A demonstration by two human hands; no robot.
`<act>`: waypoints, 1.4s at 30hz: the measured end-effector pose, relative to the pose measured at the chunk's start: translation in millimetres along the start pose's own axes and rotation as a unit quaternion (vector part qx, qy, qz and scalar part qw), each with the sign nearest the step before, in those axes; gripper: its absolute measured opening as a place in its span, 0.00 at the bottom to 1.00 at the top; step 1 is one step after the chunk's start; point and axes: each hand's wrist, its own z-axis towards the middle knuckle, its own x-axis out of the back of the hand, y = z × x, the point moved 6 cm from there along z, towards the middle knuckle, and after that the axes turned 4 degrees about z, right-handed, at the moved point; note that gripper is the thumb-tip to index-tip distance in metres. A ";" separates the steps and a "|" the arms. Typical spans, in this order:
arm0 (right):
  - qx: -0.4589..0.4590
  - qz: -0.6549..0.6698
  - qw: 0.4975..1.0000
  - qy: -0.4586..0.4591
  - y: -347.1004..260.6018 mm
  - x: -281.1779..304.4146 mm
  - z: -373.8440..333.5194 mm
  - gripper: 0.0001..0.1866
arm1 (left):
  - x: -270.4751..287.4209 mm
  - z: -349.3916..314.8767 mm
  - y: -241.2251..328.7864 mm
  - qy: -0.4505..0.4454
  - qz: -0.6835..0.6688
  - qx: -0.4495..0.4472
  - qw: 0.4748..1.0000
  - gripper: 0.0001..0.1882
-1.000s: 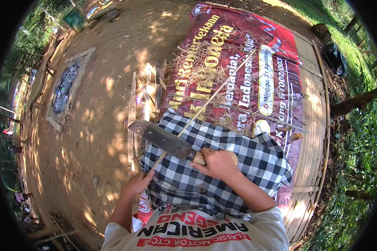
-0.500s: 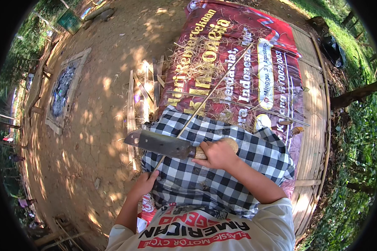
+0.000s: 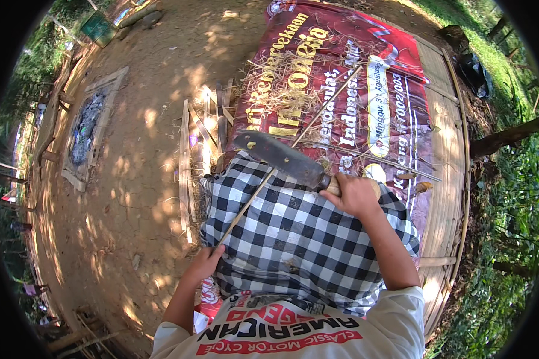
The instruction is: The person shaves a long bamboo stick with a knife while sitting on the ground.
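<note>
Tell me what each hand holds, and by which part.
Right hand: the broad knife, by its wooden handle. Left hand: the thin strip, near its lower end.

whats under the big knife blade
A thin stick crosses beneath the blade, with checked cloth on the near side and maroon banner on the far side. The blade hides the stick's covered stretch.

The knife blade is dark grey with yellowish spots; its handle is light brown. The thin stick is pale tan. The cloth bears a black, white and grey check. The banner is maroon and bright red, lettered yellow and white.
</note>
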 end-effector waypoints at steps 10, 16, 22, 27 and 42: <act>0.003 0.064 0.998 -0.008 -32.4 -11.2 2.3 0.33 | -0.2 7.4 -9.2 0.013 0.046 0.033 0.998 0.38; 0.093 0.083 0.991 -0.050 -61.2 -28.2 18.3 0.34 | -3.2 12.7 -28.6 0.052 0.012 0.026 0.998 0.37; -0.029 0.062 0.998 0.006 31.5 1.6 42.3 0.33 | 0.8 5.3 -7.4 0.000 0.033 0.024 0.999 0.36; -0.019 0.015 1.000 0.014 8.3 5.0 35.0 0.33 | 0.6 4.5 -2.3 -0.003 0.014 0.003 1.000 0.34; -0.030 -0.016 0.998 0.060 50.1 16.8 42.6 0.34 | -1.9 20.0 -11.8 0.004 0.034 -0.024 0.999 0.29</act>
